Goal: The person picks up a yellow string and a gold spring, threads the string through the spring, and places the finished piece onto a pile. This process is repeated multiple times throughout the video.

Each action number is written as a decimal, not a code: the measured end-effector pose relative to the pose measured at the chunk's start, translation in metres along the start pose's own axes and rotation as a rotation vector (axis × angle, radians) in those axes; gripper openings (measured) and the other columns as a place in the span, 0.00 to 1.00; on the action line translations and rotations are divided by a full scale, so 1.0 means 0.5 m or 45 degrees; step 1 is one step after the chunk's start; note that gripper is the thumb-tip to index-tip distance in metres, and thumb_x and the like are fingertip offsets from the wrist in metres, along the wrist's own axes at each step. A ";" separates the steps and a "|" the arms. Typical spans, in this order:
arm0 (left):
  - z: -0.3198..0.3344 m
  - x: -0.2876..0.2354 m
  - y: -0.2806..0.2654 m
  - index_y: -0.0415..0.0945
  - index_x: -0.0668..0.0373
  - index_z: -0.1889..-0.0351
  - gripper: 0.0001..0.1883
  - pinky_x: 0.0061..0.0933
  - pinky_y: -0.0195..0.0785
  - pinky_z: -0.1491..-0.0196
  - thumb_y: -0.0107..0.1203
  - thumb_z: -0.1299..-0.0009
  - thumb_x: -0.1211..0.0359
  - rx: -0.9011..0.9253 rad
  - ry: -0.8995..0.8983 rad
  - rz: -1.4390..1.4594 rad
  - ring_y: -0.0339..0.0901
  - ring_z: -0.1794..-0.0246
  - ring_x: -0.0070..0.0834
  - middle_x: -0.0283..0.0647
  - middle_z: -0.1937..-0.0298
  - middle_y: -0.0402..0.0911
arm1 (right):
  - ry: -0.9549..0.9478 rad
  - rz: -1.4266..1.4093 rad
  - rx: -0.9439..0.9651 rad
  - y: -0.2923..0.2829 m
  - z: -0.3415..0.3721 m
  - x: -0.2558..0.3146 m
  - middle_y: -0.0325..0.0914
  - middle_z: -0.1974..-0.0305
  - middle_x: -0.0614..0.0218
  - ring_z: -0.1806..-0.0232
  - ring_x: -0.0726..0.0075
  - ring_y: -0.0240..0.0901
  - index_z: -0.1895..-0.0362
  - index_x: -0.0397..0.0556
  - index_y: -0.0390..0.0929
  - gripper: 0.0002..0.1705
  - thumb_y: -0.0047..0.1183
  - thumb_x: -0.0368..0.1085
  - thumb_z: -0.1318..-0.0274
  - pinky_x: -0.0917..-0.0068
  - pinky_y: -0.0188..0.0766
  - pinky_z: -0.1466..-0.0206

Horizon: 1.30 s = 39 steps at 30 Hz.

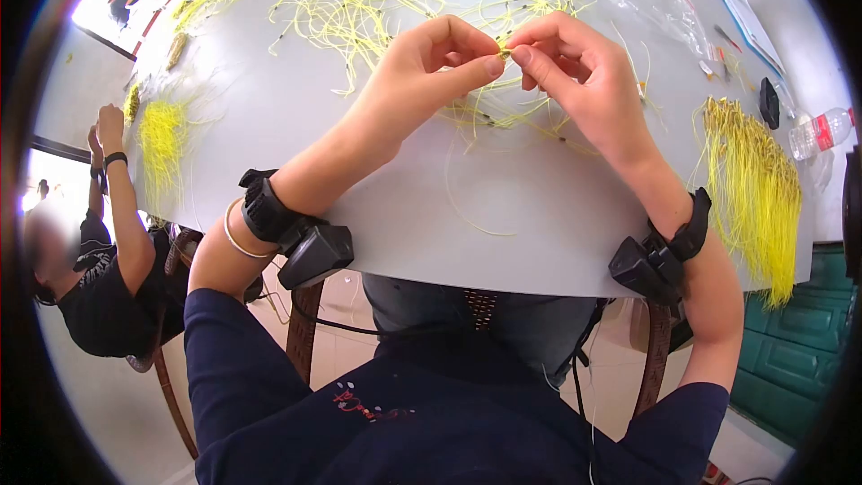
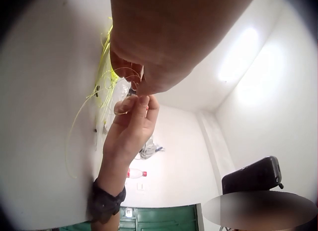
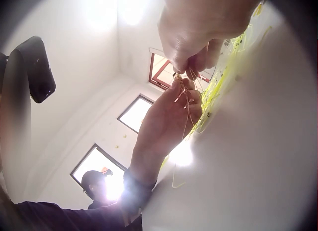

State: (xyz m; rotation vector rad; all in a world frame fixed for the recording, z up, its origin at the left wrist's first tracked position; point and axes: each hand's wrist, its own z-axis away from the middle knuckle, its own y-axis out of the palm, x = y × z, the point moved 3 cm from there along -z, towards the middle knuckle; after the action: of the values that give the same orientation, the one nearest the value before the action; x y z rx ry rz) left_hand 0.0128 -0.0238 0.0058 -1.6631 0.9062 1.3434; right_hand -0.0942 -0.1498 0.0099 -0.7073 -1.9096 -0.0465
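Over the table, my left hand (image 1: 431, 63) and right hand (image 1: 579, 63) meet fingertip to fingertip. The left thumb and fingers pinch a small gold, coil-like piece (image 3: 181, 85) with thin strands trailing from it, seen in the right wrist view. My right fingertips pinch thin line (image 2: 130, 74) right beside that piece; its exact kind I cannot tell. Fingers partly hide it in the head view. Beneath and beyond the hands spreads a loose tangle of yellow-green lines (image 1: 314, 29) with small dark bits along them.
At the table's right edge lies a thick bundle of yellow lines (image 1: 754, 202) with gold ends. Clear plastic bags (image 1: 651, 4), a black object (image 1: 769, 103) and a bottle (image 1: 822, 133) are at the right. Another yellow bundle (image 1: 163, 148) lies left, near a seated person (image 1: 103, 283).
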 end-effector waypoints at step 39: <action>-0.016 -0.003 -0.008 0.76 0.60 0.71 0.10 0.20 0.60 0.67 0.55 0.39 0.62 0.003 0.193 -0.743 0.69 0.71 0.19 0.33 0.73 0.77 | -0.198 0.257 -0.213 -0.014 -0.004 0.010 0.77 0.76 0.69 0.77 0.80 0.72 0.69 0.45 0.72 0.03 0.52 0.30 0.48 0.83 0.61 0.77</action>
State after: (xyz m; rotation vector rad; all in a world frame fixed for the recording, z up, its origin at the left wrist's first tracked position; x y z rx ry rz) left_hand 0.0193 -0.0292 0.0085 -1.8552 0.4422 0.8263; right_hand -0.0974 -0.1541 0.0169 -1.0399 -1.9882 -0.0253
